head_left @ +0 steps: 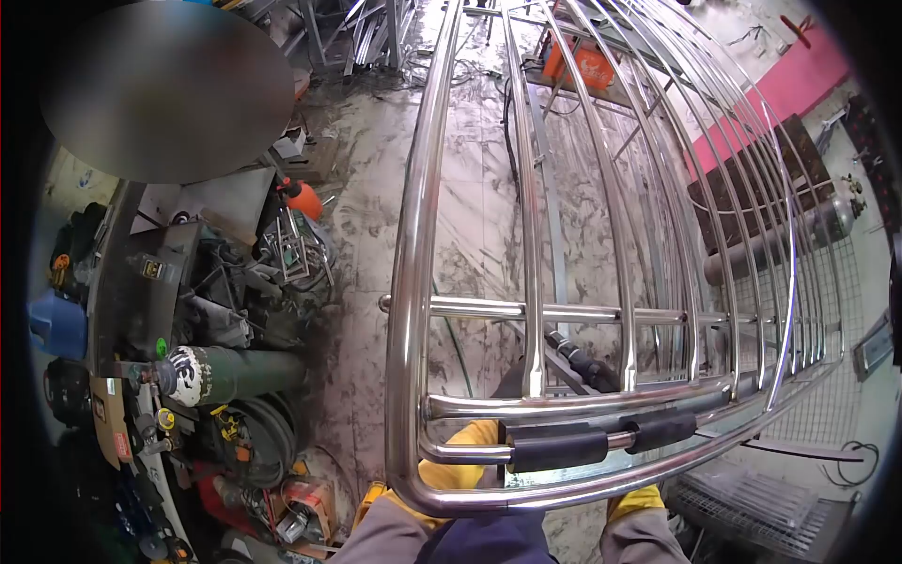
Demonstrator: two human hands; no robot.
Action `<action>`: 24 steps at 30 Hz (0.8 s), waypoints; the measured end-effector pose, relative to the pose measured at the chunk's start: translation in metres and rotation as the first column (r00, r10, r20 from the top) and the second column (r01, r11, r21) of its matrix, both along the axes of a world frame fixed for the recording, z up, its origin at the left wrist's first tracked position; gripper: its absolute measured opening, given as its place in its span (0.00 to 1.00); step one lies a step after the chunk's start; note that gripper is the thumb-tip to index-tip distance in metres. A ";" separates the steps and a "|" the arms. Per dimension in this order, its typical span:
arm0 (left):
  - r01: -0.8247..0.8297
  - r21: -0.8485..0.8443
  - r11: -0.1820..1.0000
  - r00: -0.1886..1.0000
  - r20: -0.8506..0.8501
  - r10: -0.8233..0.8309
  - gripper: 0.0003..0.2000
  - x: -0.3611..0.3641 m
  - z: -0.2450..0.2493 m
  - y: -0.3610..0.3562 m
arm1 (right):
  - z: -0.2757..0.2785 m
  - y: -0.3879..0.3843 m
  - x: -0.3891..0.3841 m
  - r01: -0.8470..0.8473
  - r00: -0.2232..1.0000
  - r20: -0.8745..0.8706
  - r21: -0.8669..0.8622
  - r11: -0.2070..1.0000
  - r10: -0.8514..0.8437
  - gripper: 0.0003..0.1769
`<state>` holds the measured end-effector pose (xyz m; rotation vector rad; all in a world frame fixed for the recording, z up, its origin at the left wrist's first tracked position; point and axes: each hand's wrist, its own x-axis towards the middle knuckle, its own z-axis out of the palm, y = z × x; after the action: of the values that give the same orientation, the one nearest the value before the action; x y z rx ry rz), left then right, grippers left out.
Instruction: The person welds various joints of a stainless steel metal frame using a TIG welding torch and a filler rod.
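A large shiny tubular metal frame with several long bars fills the middle and right of the head view, its near end close to my body. Two black sleeves sit around a short tube at that near end. My left hand, in a yellow glove, grips the frame at its near left corner, partly hidden behind the tubes. Under the outer near tube, my right hand, also yellow-gloved, touches or lies just below the frame. Its fingers are hidden.
A dark green gas cylinder lies at left above coiled hose. An orange spray bottle stands farther back. Beyond the bars are an orange machine and a grey cylinder. A wire rack is at lower right.
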<state>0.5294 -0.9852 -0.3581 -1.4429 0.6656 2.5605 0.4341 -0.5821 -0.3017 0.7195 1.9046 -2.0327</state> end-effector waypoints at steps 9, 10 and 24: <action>-0.031 -0.018 0.999 0.999 -0.022 0.030 0.23 -0.005 -0.011 0.003 | -0.003 0.014 0.004 -0.005 1.000 0.006 0.004 1.000 0.005 0.20; -0.035 -0.024 0.999 0.999 -0.024 0.035 0.23 -0.005 -0.011 0.003 | -0.004 0.015 0.001 -0.006 1.000 0.005 0.003 1.000 0.006 0.20; -0.251 0.061 0.966 0.943 -0.211 0.258 0.29 -0.054 0.027 -0.052 | -0.005 0.001 0.029 0.058 0.998 0.029 -0.043 0.997 -0.056 0.21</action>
<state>0.4753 -1.0374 -0.3312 -1.3277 0.4850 2.9450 0.4632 -0.5810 -0.3062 0.7957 1.8387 -2.0802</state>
